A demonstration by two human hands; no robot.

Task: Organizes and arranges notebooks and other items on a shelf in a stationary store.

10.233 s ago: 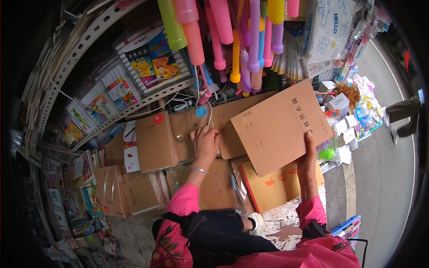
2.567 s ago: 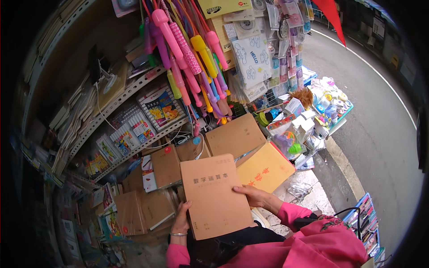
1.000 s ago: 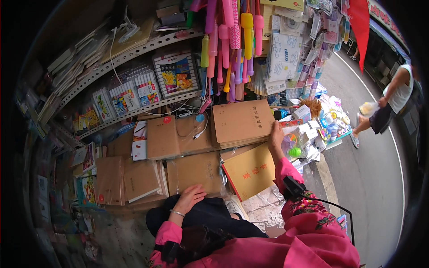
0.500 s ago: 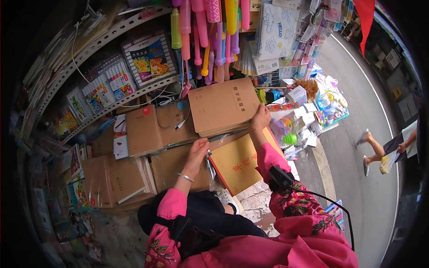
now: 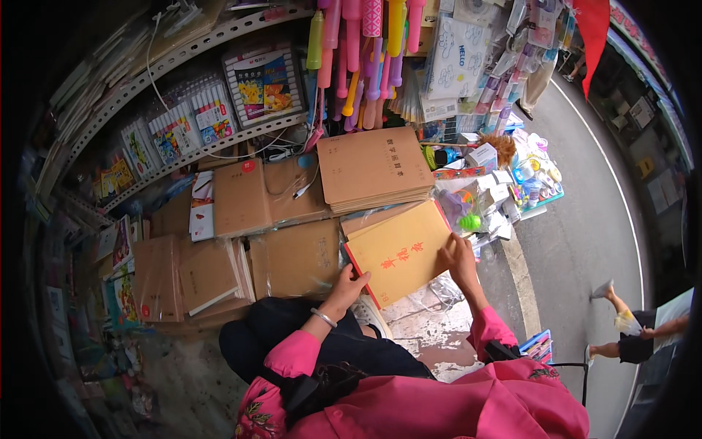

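Observation:
A yellow-tan notebook (image 5: pixel 391 267) with red lettering and red strips along its edges lies in front of me. My left hand (image 5: pixel 345 290) grips its left edge, thumb on the cover. At the opposite edge my right hand (image 5: pixel 459 261) has its fingers closed around the side. Just beyond lies a neat stack of brown-covered exercise books (image 5: pixel 374 167), untouched by either hand. Part of another tan book shows from under the yellow notebook's far edge.
Plastic-wrapped brown books (image 5: pixel 296 256) cover the left side. A perforated metal shelf (image 5: pixel 212 146) holds marker sets. Colourful tubes (image 5: pixel 355 51) hang above. Small toys (image 5: pixel 472 212) crowd the right, beside a road where a person (image 5: pixel 636 329) walks.
Both hands have left the brown stack and come nearer to me, onto the yellow notebook's two sides. The brown stack now lies untouched. The passer-by has moved down in the view.

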